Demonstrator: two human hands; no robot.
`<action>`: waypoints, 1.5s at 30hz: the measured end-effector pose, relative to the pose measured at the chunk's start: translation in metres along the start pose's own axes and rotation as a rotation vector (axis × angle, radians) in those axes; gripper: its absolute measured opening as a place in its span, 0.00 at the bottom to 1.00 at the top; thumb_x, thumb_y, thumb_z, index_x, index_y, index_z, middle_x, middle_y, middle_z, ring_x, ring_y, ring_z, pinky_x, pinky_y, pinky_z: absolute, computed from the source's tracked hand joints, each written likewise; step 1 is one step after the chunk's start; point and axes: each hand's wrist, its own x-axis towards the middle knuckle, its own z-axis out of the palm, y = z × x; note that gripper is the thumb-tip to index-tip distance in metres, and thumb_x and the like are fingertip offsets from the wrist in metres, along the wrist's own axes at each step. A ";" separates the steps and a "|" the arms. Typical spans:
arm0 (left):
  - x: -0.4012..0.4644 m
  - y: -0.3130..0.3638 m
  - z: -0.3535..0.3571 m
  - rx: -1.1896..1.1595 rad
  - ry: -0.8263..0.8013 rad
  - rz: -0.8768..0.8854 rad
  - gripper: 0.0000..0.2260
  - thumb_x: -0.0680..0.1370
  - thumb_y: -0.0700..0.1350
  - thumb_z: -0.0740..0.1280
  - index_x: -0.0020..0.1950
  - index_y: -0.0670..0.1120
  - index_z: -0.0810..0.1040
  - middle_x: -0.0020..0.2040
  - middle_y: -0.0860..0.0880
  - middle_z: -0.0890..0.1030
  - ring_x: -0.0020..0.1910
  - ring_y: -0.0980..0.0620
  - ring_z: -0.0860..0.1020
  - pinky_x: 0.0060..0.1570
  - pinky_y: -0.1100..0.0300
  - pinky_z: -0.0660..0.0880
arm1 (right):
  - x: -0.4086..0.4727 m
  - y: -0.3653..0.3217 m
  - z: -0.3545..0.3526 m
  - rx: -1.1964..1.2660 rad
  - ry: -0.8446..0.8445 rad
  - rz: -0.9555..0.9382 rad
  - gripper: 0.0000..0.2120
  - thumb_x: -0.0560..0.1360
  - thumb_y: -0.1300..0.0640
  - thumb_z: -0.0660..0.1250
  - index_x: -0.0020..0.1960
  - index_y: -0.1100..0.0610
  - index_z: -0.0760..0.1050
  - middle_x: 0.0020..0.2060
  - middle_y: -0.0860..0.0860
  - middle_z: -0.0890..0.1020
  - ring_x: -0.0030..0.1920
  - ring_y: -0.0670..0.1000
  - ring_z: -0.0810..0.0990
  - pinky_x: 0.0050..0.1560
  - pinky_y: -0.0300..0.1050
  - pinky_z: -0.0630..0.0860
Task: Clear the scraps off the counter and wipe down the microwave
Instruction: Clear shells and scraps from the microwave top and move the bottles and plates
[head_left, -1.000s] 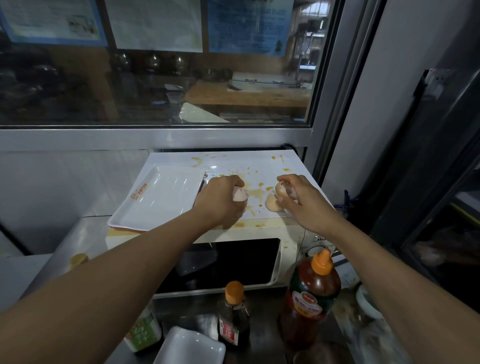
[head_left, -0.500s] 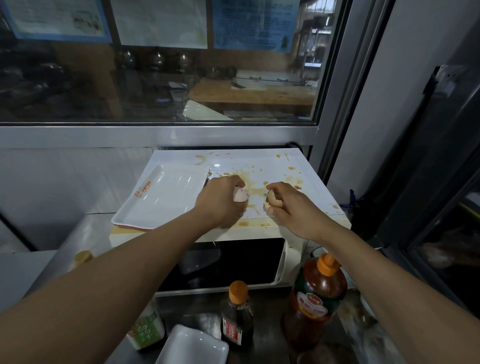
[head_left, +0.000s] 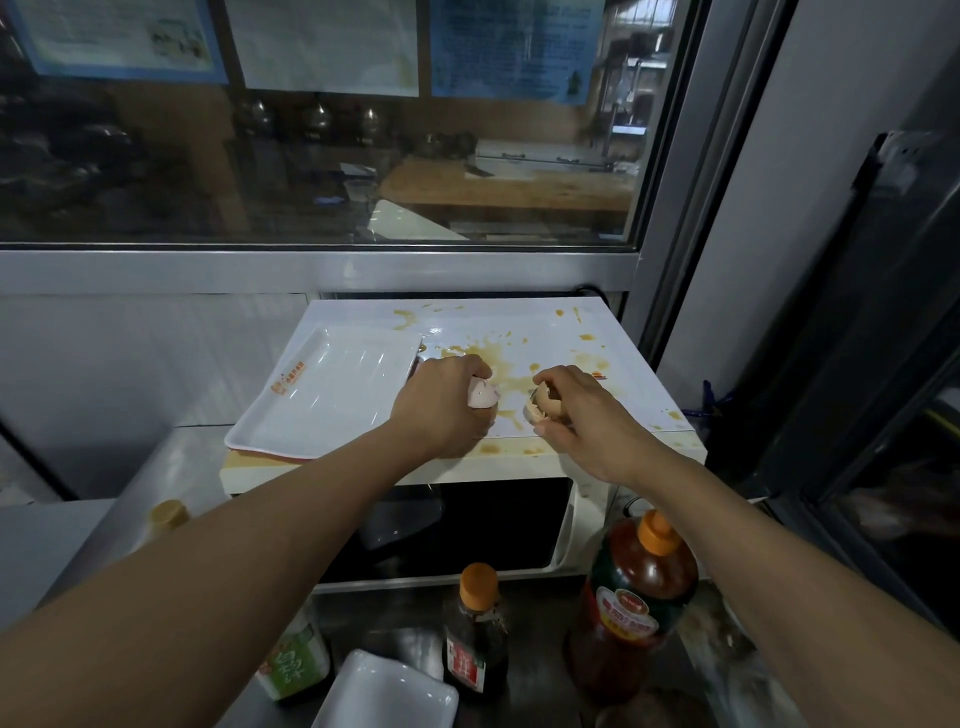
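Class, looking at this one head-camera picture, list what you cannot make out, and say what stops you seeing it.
- Head view: left hand covers most of the pale scrap it grips.
- Microwave controls: hidden behind right forearm.
- Posters' text: blurred, cut off by top edge.
- Green-labelled bottle: top hidden by left forearm.

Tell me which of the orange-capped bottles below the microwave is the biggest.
The round red-brown sauce bottle on the right: far fatter and taller than the slim dark bottle beside it.

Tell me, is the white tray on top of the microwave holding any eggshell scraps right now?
No, the white tray lies bare on the microwave, while the eggshell pieces are in the hands beside it.
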 end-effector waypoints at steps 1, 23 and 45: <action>0.000 0.000 0.000 -0.003 -0.002 0.000 0.16 0.73 0.48 0.68 0.60 0.46 0.76 0.56 0.48 0.80 0.56 0.46 0.77 0.57 0.51 0.74 | 0.000 0.000 0.000 -0.003 0.001 -0.001 0.21 0.76 0.58 0.65 0.67 0.59 0.64 0.60 0.54 0.71 0.58 0.53 0.68 0.53 0.42 0.65; -0.017 0.018 -0.015 -0.003 0.024 0.002 0.16 0.74 0.48 0.68 0.61 0.46 0.77 0.57 0.48 0.80 0.56 0.46 0.76 0.55 0.53 0.74 | -0.014 -0.015 -0.024 0.087 0.042 0.039 0.19 0.76 0.58 0.64 0.65 0.57 0.65 0.60 0.53 0.71 0.55 0.51 0.69 0.51 0.39 0.63; -0.095 0.037 -0.039 -0.138 -0.076 0.317 0.16 0.72 0.46 0.71 0.59 0.46 0.78 0.57 0.46 0.81 0.57 0.46 0.77 0.55 0.56 0.74 | -0.124 -0.105 -0.042 -0.103 0.277 0.270 0.20 0.76 0.57 0.65 0.66 0.57 0.66 0.62 0.54 0.72 0.59 0.52 0.71 0.49 0.35 0.61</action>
